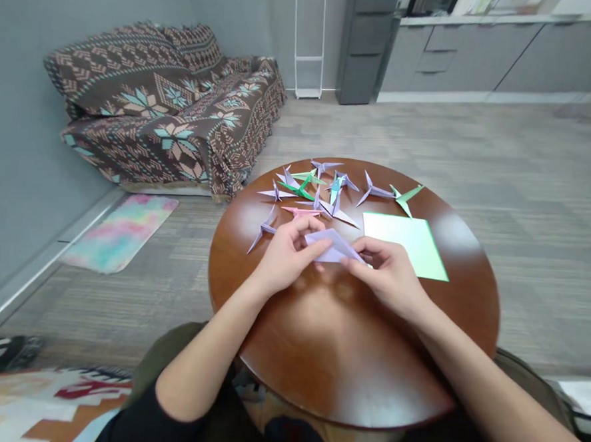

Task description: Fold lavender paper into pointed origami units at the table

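My left hand (286,257) and my right hand (385,276) both pinch a folded sheet of lilac origami paper (334,247) above the round wooden table (347,364), one at each end of the sheet. Just beyond my right hand lies a flat sheet of green paper (407,244), its near corner close to my fingers. Several folded paper birds (310,192) in lilac, green and pink lie on the far half of the tabletop. One lilac paper bird (262,231) lies just left of my left hand.
A sofa under a patterned brown throw (162,113) stands against the wall at the left, with a pastel mat (119,232) on the carpet before it. Grey cabinets (461,51) line the back. A patterned rug (39,399) lies at the lower left.
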`<move>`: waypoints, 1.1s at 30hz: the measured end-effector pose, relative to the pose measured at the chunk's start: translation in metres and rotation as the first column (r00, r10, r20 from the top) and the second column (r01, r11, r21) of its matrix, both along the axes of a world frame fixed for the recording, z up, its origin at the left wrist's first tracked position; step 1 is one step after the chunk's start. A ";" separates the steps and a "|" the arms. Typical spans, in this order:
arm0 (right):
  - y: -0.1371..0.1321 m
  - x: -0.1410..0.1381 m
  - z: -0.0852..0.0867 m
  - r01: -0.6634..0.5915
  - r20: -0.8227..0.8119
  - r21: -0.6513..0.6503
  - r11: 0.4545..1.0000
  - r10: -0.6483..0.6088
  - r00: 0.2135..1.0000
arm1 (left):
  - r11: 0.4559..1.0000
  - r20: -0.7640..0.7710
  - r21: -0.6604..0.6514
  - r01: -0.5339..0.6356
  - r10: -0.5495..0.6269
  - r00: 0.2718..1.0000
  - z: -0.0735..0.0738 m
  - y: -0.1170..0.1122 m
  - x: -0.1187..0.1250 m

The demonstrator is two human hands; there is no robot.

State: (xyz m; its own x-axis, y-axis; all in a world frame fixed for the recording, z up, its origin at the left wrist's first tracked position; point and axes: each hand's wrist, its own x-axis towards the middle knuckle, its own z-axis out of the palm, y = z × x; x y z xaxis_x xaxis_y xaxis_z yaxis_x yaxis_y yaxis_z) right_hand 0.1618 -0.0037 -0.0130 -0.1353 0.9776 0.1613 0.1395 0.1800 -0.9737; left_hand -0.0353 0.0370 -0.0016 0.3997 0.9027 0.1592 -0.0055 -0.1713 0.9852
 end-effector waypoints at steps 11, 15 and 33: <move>-0.002 -0.004 0.000 0.059 0.037 0.031 0.998 -0.061 0.997 | 0.988 -0.255 0.145 0.052 -0.014 0.967 0.001 -0.004 0.000; 0.000 -0.002 0.001 0.092 0.048 0.046 0.995 -0.094 0.994 | 0.976 -0.211 0.208 -0.071 0.116 0.971 0.000 -0.003 0.000; 0.006 0.005 -0.004 0.104 -0.123 0.017 0.994 -0.101 0.987 | 0.999 0.000 -0.016 0.041 -0.041 0.999 -0.007 -0.003 0.007</move>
State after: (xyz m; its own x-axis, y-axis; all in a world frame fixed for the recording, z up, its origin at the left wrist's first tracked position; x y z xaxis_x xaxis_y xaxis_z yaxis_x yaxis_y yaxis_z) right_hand 0.1665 0.0024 -0.0168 -0.0125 0.9810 0.1936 0.0386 0.1940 -0.9803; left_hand -0.0285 0.0343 -0.0083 0.4363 0.8881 0.1445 -0.0116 -0.1550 0.9878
